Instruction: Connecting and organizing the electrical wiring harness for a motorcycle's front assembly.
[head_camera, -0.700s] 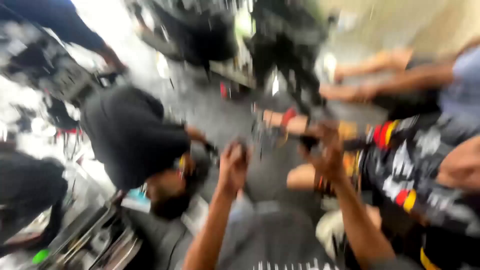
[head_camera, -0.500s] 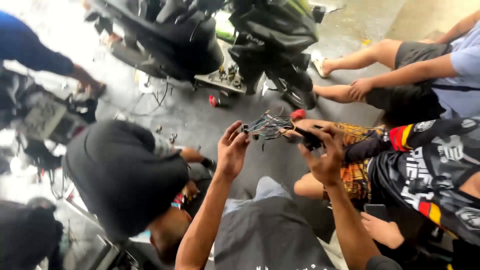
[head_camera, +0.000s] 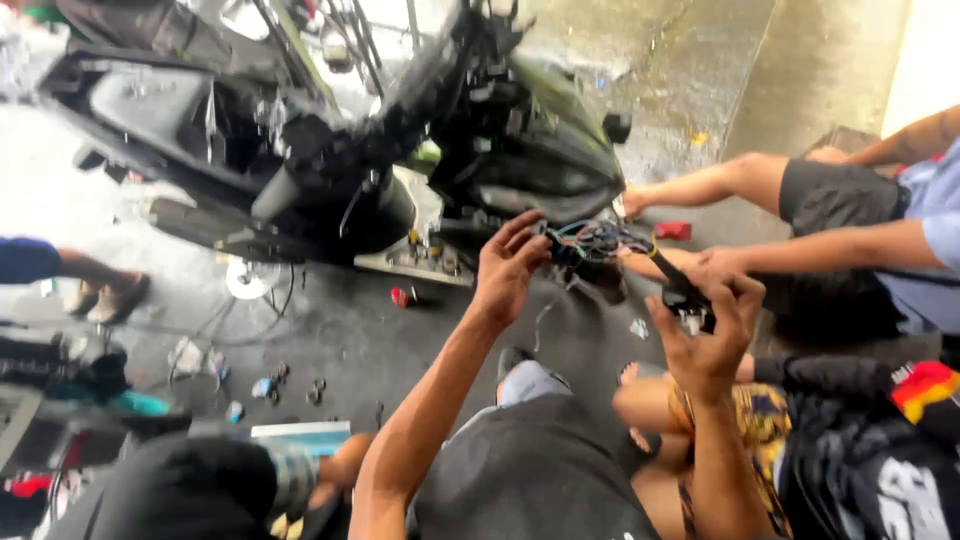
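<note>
Above a dark, wet concrete floor, the person's 2 bare hands are raised in front of a partly stripped black scooter. Between the hands runs a wiring harness, a bundle of coloured wires in blue, green, red and yellow that gathers into a black sheathed stretch with a yellow band.

The left hand holds the loose, fanned-out end of the wires; its fingers are curled and slightly spread, the fingertips closing on the bundle from the left. The right hand sits lower and to the right, fingers bent around a black connector block at the sheathed end of the harness, thumb up along its side. The harness hangs in the air between both hands, just in front of the scooter's lower bodywork and above the floor.

Near the scooter's underside a small red cap lies on the floor, and farther left small parts are scattered about. At right another person in a light blue shirt and dark shorts sits with bare legs stretched toward the scooter, 1 forearm reaching close to the right hand. A third person in a black printed jersey sits at lower right. At lower left a dark-haired head shows, blurred.
</note>
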